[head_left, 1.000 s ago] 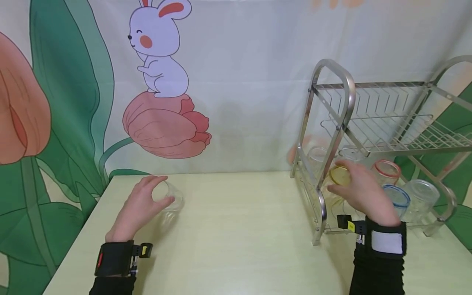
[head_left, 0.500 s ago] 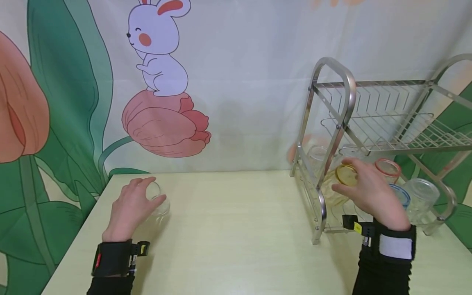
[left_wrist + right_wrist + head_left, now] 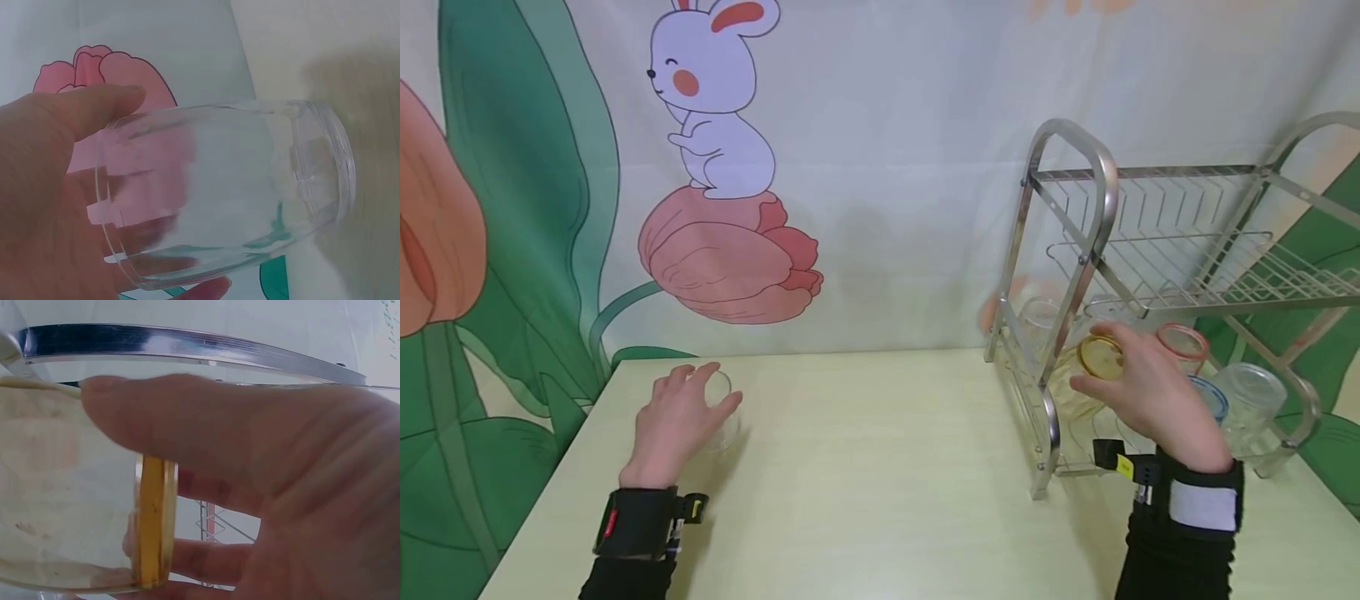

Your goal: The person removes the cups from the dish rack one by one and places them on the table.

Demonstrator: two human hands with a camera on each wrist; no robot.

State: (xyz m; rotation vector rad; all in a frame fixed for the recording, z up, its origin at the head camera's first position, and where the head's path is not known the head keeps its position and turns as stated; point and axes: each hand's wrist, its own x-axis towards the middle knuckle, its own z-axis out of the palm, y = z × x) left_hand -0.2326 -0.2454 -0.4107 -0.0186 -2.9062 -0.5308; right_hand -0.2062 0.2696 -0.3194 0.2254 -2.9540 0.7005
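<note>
At the table's left side, my left hand (image 3: 673, 425) holds a clear glass (image 3: 219, 181), thumb and fingers spread around its rim. The glass stands upright, its thick base toward the table; in the head view the hand hides part of it. Over on the right, my right hand (image 3: 1150, 392) grips a yellow-tinted glass (image 3: 1101, 358) by its thick amber base, which faces up. That glass is upside down and slightly tilted, in the lower tier of the metal dish rack (image 3: 1097, 208). The rack's side post crosses in front of its left part.
Beside the yellow glass on the lower tier are a red-based glass (image 3: 1183, 343), a blue-based glass (image 3: 1210, 396) and a clear one (image 3: 1247, 396). Another clear glass (image 3: 1040, 317) sits at the back left. The wire upper shelf (image 3: 1195, 279) overhangs them. A printed curtain (image 3: 910, 208) hangs behind.
My left hand has shifted left with the clear glass, which has gone from tilted to upright. My right hand has moved slightly right, the yellow glass still in its grip.
</note>
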